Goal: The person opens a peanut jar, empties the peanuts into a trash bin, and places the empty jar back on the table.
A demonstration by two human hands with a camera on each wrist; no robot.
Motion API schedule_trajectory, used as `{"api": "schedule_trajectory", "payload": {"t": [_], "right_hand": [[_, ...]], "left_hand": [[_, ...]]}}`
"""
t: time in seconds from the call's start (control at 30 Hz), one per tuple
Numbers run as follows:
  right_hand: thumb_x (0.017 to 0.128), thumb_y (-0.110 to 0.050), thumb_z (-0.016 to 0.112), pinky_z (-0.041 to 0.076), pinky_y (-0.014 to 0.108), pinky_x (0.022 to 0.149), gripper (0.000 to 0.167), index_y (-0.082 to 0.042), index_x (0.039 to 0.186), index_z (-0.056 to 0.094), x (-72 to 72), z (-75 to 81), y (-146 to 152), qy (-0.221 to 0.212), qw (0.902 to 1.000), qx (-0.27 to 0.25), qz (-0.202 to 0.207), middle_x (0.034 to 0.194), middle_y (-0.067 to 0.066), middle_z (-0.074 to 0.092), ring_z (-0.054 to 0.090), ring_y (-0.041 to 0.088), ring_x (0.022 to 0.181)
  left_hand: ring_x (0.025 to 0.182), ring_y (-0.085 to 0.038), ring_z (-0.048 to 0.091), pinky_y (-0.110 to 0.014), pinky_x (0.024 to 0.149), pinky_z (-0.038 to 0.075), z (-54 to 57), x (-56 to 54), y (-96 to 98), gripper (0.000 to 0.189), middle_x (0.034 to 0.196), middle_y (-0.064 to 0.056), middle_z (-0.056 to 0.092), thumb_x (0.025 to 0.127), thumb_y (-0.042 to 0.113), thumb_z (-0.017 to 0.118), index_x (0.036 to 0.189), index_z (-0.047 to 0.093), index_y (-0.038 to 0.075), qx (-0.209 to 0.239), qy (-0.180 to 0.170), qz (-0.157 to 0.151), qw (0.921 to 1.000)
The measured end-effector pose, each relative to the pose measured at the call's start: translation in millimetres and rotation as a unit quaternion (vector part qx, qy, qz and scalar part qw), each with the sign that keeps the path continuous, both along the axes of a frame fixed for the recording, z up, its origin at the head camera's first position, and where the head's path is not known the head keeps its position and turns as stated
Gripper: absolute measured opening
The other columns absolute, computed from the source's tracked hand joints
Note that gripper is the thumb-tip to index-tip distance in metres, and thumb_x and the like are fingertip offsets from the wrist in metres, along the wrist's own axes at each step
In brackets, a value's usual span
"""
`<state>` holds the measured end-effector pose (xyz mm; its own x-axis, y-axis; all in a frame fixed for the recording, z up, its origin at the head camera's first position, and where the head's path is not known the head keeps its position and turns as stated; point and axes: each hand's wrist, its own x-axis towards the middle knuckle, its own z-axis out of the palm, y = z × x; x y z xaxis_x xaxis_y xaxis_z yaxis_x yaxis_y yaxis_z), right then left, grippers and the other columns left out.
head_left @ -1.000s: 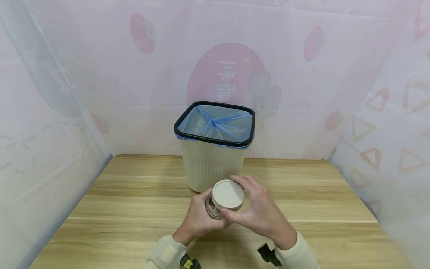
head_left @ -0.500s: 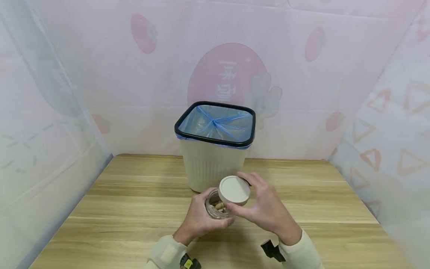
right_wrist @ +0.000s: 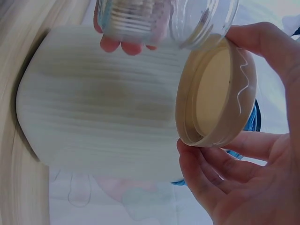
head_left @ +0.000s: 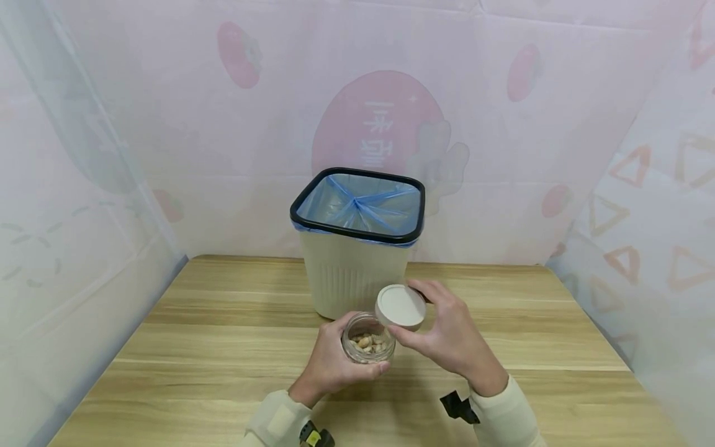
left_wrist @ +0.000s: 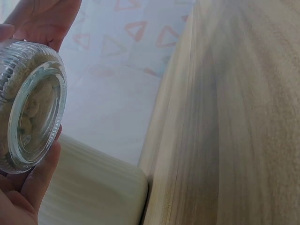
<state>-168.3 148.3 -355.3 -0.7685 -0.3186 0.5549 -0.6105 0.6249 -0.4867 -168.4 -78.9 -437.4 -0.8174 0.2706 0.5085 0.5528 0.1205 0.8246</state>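
A clear glass jar (head_left: 368, 340) holds several small pale-brown pieces that look like nuts. My left hand (head_left: 329, 359) grips the jar around its side, above the table, with its mouth uncovered toward the head camera. In the left wrist view the jar's round base (left_wrist: 37, 115) shows the pieces through the glass. Just right of the jar's mouth, my right hand (head_left: 455, 335) pinches a cream screw lid (head_left: 401, 305) by its rim. The right wrist view shows the lid's hollow underside (right_wrist: 213, 89), close beside the jar's rim.
Behind the hands stands a cream trash bin (head_left: 354, 273) with a black rim and a blue liner bag (head_left: 357, 205). It is on the wood-grain table (head_left: 223, 347). Printed cloth (head_left: 167, 112) hangs at the back and both sides.
My right hand has lifted the lid off the jar and moved it right and away from me, uncovering the pieces inside. My left hand and the jar have hardly moved.
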Motion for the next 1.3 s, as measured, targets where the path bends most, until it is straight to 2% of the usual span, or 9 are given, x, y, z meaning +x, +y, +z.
{"api": "schedule_trajectory", "payload": {"t": [0.27,0.4,0.77,1.03,1.3], "right_hand": [[0.072,-0.03,0.098,0.06,0.044,0.088,0.075,0.0,0.133,0.066,-4.8,0.4,8.1,-0.001,0.9997,-0.009,-0.022,0.121,0.007,0.072,0.068,0.02,0.109],[0.072,-0.027,0.098,0.059,0.042,0.088,0.073,-0.001,0.133,0.067,-7.4,0.5,13.6,-0.006,0.9993,-0.013,-0.034,0.121,0.008,0.072,0.069,0.021,0.108],[0.075,-0.024,0.096,0.058,0.05,0.093,0.074,0.0,0.137,0.064,-15.6,-0.8,29.9,-0.034,0.997,-0.033,-0.062,0.125,0.012,0.07,0.068,0.027,0.11],[0.078,-0.028,0.094,0.056,0.053,0.096,0.074,-0.002,0.14,0.062,-24.7,-8.1,38.6,-0.048,0.9951,-0.043,-0.075,0.13,0.014,0.068,0.067,0.03,0.114],[0.079,-0.028,0.094,0.055,0.052,0.096,0.071,-0.005,0.139,0.064,-32.9,-15.4,43.3,-0.049,0.9927,-0.059,-0.093,0.131,0.014,0.067,0.066,0.029,0.114]], "left_hand": [[0.098,-0.015,0.075,-0.03,0.089,0.062,-1.1,-0.7,1.6,0.057,0.111,-0.007,0.079,0.072,0.022,0.096,0.123,0.071,0.017,0.006,0.006,-0.011,0.9999],[0.098,-0.016,0.075,-0.03,0.089,0.062,-1.4,-0.9,1.4,0.056,0.111,-0.006,0.079,0.072,0.021,0.096,0.122,0.071,0.016,0.009,0.005,-0.014,0.9999],[0.098,-0.016,0.075,-0.029,0.09,0.061,-1.7,-0.8,0.4,0.056,0.11,-0.003,0.079,0.072,0.021,0.096,0.122,0.071,0.018,0.01,0.0,-0.014,0.9999],[0.1,-0.017,0.075,-0.029,0.091,0.061,-2.3,-1.0,0.0,0.056,0.111,-0.005,0.079,0.073,0.02,0.096,0.123,0.07,0.017,0.014,-0.001,-0.021,0.9997],[0.1,-0.018,0.075,-0.029,0.092,0.061,-2.0,-1.3,-0.2,0.056,0.111,-0.005,0.079,0.073,0.02,0.095,0.124,0.07,0.018,0.012,0.003,-0.02,0.9997]]}}
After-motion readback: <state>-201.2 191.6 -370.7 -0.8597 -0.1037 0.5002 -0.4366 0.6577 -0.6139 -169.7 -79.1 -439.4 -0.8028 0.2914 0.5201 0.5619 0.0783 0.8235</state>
